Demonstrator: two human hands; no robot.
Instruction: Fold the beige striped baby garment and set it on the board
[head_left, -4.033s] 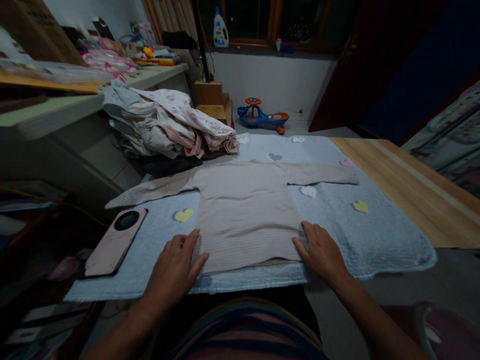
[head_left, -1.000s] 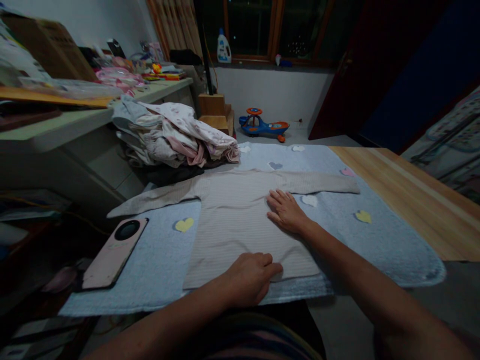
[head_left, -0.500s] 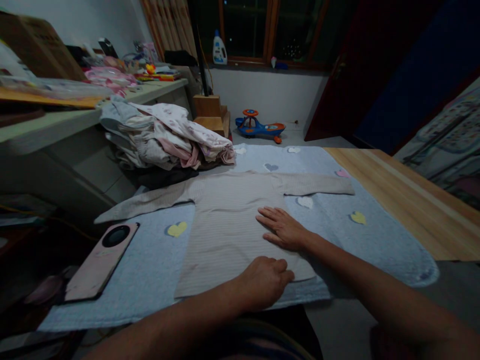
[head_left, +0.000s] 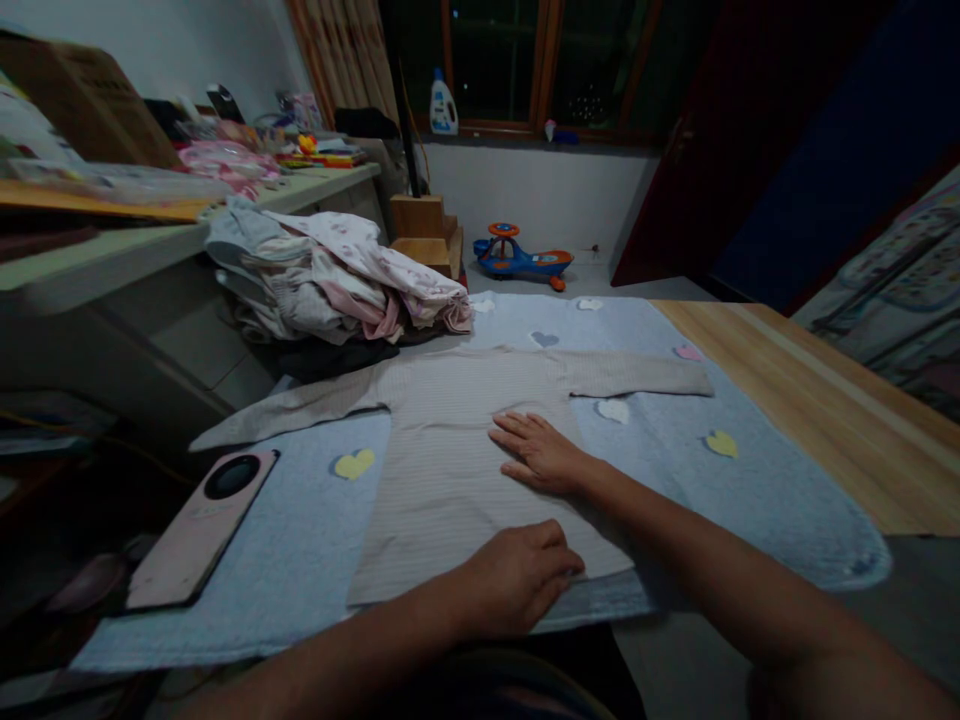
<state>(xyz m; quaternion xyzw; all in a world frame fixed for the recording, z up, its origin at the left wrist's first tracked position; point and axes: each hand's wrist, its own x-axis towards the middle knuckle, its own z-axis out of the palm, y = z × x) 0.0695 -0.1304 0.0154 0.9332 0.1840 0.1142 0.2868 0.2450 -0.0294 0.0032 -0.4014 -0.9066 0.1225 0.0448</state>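
A pale beige striped long-sleeved shirt (head_left: 450, 480) lies spread on a light blue mat, both sleeves stretched out to the sides. My right hand (head_left: 541, 455) rests flat on the shirt's body, right of its middle, with fingers extended. Close to the bottom hem, my left hand (head_left: 517, 578) has its fingers curled together on the shirt's edge; the fingertips are partly hidden. A few soft wrinkles run across the fabric.
The blue mat (head_left: 292, 540) with heart patches covers part of a wooden table (head_left: 810, 400). A pink phone (head_left: 202, 535) lies at its left. A clothes pile (head_left: 337, 280) sits behind, beside a cluttered desk (head_left: 172, 235). A ride-on toy (head_left: 525, 262) stands on the floor.
My right hand has slid a little to the left across the shirt, still flat. My left hand stays at the hem, its fingers still curled. The view has shifted slightly.
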